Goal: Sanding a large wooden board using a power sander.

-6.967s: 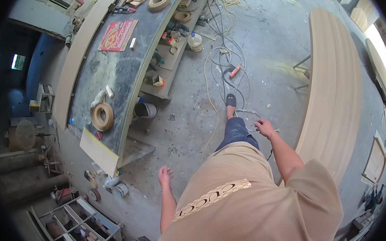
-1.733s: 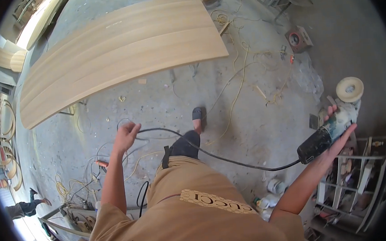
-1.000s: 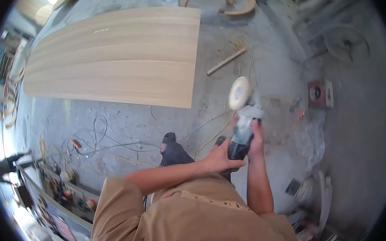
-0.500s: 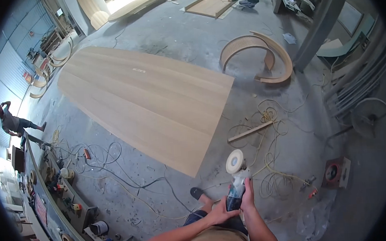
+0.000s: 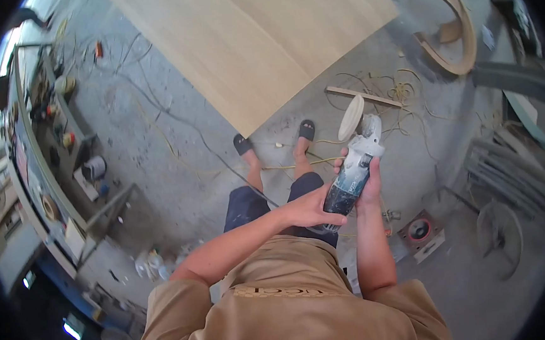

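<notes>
I observed the person's left hand [image 5: 312,209] grasping the black rear of a teal, black and grey handheld power tool [image 5: 352,174]; the right hand [image 5: 369,191] clasped its forward body. A round, cream pad [image 5: 351,119] was fitted at the head. The tool was held above the grey floor [image 5: 161,206], rightward of the nearest corner of a light-brown wooden panel [image 5: 257,44].

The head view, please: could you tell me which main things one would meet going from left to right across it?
White bucket, left sandal, power tool, red-fronted box, grey wheel-shaped thing.
</notes>
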`<action>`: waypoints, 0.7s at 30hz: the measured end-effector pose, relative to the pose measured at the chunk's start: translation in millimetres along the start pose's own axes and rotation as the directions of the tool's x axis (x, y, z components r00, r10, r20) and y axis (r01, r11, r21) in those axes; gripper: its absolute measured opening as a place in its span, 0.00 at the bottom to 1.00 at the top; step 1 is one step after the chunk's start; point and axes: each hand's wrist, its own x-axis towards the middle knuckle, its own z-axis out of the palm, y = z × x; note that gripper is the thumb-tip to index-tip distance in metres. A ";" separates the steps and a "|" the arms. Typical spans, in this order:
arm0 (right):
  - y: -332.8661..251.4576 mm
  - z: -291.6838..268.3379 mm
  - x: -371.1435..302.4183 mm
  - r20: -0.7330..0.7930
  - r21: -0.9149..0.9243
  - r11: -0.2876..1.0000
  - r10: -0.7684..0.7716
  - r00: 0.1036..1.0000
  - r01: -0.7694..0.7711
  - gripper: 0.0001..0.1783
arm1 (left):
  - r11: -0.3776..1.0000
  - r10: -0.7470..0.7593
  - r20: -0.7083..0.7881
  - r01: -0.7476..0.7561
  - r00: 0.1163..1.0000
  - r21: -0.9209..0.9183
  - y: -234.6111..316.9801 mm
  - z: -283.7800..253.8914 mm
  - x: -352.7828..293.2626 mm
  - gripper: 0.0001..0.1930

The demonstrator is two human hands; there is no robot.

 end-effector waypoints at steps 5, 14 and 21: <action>-33.8 -30.9 68.6 0.042 -0.408 0.913 0.010 0.999 0.008 0.48 | 0.928 0.056 -0.432 0.113 0.900 0.356 -21.6 10.3 25.4 0.34; -25.1 -48.2 103.1 0.117 -0.898 0.419 -0.073 0.990 0.137 0.55 | 0.436 0.635 -0.688 0.572 0.352 0.695 -13.5 -236.0 -4.7 0.23; 9.5 -23.6 89.1 0.083 -0.969 0.237 0.029 0.996 0.074 0.56 | 0.070 0.902 -0.256 0.467 0.348 0.882 13.4 -352.0 56.5 0.30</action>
